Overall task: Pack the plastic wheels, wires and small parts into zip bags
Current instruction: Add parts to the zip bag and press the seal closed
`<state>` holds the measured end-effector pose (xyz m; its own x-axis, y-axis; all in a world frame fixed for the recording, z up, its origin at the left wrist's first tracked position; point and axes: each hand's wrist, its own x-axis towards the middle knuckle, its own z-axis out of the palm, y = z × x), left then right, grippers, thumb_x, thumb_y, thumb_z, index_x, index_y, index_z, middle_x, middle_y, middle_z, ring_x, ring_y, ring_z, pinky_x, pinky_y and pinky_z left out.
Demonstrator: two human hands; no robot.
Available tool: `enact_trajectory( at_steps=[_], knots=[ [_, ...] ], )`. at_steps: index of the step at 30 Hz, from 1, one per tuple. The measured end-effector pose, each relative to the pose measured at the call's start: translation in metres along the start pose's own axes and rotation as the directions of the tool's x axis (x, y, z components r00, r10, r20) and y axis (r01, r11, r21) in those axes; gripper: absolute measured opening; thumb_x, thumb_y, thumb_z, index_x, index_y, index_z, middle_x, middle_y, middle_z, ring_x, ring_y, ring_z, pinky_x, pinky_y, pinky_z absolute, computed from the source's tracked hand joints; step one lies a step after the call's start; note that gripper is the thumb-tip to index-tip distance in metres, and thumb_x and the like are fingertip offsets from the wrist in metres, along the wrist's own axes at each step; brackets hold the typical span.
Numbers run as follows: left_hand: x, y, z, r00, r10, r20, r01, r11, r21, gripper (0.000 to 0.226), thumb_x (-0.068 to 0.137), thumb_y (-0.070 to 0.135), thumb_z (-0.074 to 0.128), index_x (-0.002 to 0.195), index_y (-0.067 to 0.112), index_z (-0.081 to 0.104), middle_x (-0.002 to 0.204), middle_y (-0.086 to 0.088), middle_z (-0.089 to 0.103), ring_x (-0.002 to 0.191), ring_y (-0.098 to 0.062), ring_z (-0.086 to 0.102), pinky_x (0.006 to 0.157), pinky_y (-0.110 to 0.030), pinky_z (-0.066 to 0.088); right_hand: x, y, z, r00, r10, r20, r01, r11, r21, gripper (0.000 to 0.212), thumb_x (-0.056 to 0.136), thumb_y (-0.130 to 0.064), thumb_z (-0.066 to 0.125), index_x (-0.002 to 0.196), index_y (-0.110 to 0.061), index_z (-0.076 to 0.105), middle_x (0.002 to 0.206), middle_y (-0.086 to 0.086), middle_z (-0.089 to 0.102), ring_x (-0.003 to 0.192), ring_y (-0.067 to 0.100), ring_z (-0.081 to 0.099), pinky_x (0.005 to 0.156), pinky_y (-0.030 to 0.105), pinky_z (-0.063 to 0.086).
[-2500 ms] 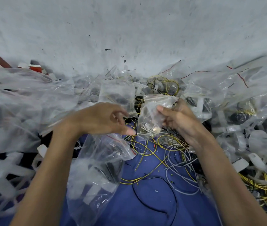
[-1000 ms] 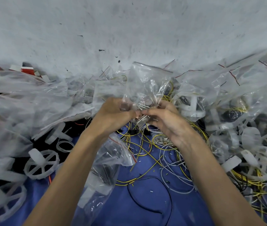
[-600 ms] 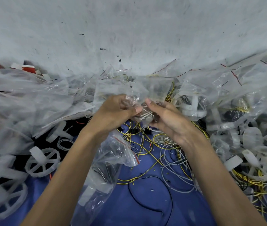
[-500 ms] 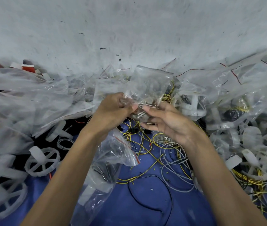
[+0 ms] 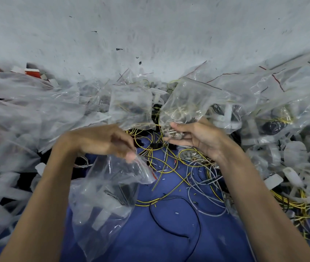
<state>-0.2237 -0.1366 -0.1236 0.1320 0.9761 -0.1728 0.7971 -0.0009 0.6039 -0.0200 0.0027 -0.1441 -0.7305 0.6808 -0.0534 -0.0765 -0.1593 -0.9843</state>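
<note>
The two hands have come apart since a moment ago: the left hand (image 5: 101, 140) has let go of the small zip bag (image 5: 192, 103) and dropped to the large zip bag (image 5: 108, 190) lying near the front edge of the blue surface (image 5: 150, 242), where its fingertips now pinch one side of the red-striped mouth. The right hand (image 5: 201, 138) is alone with the small bag, thumb and fingers pinching its lower corner around the small metal parts (image 5: 174, 131), the rest of the bag standing up toward the wall (image 5: 150, 25). From where I stand I can't tell whether its zip is fully pressed shut. If it isn't, tipping it toward the big bag would likely scatter the parts among the loose wires (image 5: 169, 167) spread across the middle, where they'd be hard to find. The big bag's mouth, held on one side only, looks apt to sag closed, so the small bag could catch on the rim. The heap of filled bags (image 5: 131, 106) along the far edge crowds close.
</note>
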Motion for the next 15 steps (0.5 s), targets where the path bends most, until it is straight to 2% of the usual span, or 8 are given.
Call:
enact_trajectory(
  at_steps=[2,4,7,9,11,12,13,15],
  knots=[
    [0.003,0.001,0.002,0.997,0.066,-0.05,-0.07,0.993,-0.099,0.011,0.078,0.041,0.071,0.07,0.034,0.068,0.066,0.011,0.066,0.064,0.0,0.057,0.065,-0.015,0.04,0.001,0.002,0.005,1.0,-0.002,-0.007,0.002,1.0,0.008,0.01,0.085,-0.008,0.063,0.088,0.001,0.061,0.082,0.016,0.072,0.074,0.031,0.071,0.062,0.026,0.057],
    [0.008,0.008,0.004,0.972,0.13,-0.195,-0.163,0.973,-0.164,0.011,0.08,0.032,0.063,0.07,0.03,0.066,0.059,0.011,0.061,0.056,0.003,0.053,0.058,-0.008,0.038,0.001,0.004,0.014,1.0,-0.004,0.015,0.004,1.0,0.03,0.014,0.093,-0.013,0.053,0.089,-0.001,0.058,0.075,0.019,0.071,0.069,0.028,0.071,0.058,0.025,0.056],
    [0.013,0.022,0.004,0.863,0.253,-0.437,-0.33,0.938,-0.107,0.01,0.084,0.027,0.058,0.076,0.022,0.062,0.053,0.02,0.056,0.048,0.007,0.048,0.052,-0.002,0.034,0.001,0.007,0.028,0.994,-0.028,0.105,0.022,0.998,0.055,0.021,0.099,-0.016,0.039,0.093,-0.008,0.057,0.073,0.01,0.073,0.067,0.021,0.071,0.061,0.027,0.057],
    [0.014,0.027,0.004,0.789,0.294,-0.54,-0.401,0.912,-0.089,0.009,0.084,0.025,0.06,0.076,0.022,0.062,0.056,0.018,0.057,0.051,0.005,0.048,0.057,-0.003,0.036,0.001,0.013,0.035,0.992,-0.07,0.106,0.073,0.997,-0.024,0.023,0.099,-0.023,0.039,0.095,-0.015,0.06,0.076,-0.002,0.073,0.067,0.011,0.07,0.069,0.022,0.056],
    [0.014,0.027,0.004,0.753,0.276,-0.597,-0.393,0.917,-0.071,0.009,0.081,0.033,0.062,0.075,0.025,0.064,0.059,0.008,0.056,0.055,-0.006,0.048,0.065,-0.008,0.038,0.0,0.014,0.037,0.992,-0.128,0.02,0.129,0.965,-0.229,0.027,0.095,-0.041,0.044,0.094,-0.026,0.067,0.087,-0.015,0.072,0.081,0.001,0.067,0.084,0.017,0.049],
    [0.013,0.026,0.004,0.748,0.263,-0.61,-0.371,0.927,-0.054,0.011,0.079,0.037,0.062,0.074,0.027,0.064,0.056,0.008,0.051,0.054,-0.008,0.044,0.063,-0.009,0.036,-0.002,0.014,0.036,0.987,-0.161,-0.004,0.151,0.934,-0.324,0.028,0.092,-0.051,0.045,0.091,-0.034,0.068,0.089,-0.022,0.07,0.086,-0.005,0.064,0.085,0.014,0.046],
    [0.012,0.024,0.003,0.751,0.25,-0.611,-0.351,0.935,-0.048,0.013,0.079,0.039,0.062,0.073,0.028,0.063,0.055,0.011,0.048,0.054,-0.003,0.043,0.062,-0.007,0.035,-0.003,0.013,0.035,0.985,-0.17,-0.017,0.152,0.919,-0.364,0.031,0.087,-0.059,0.046,0.089,-0.037,0.068,0.09,-0.024,0.07,0.09,-0.006,0.063,0.087,0.017,0.044],
    [0.01,0.021,0.002,0.786,0.211,-0.58,-0.304,0.95,-0.066,0.02,0.078,0.045,0.06,0.073,0.026,0.062,0.059,0.013,0.053,0.059,0.001,0.05,0.065,-0.007,0.038,-0.005,0.011,0.031,0.989,-0.144,-0.043,0.122,0.936,-0.33,0.038,0.081,-0.066,0.048,0.088,-0.033,0.068,0.092,-0.014,0.072,0.094,0.006,0.064,0.095,0.034,0.044]
  ],
)
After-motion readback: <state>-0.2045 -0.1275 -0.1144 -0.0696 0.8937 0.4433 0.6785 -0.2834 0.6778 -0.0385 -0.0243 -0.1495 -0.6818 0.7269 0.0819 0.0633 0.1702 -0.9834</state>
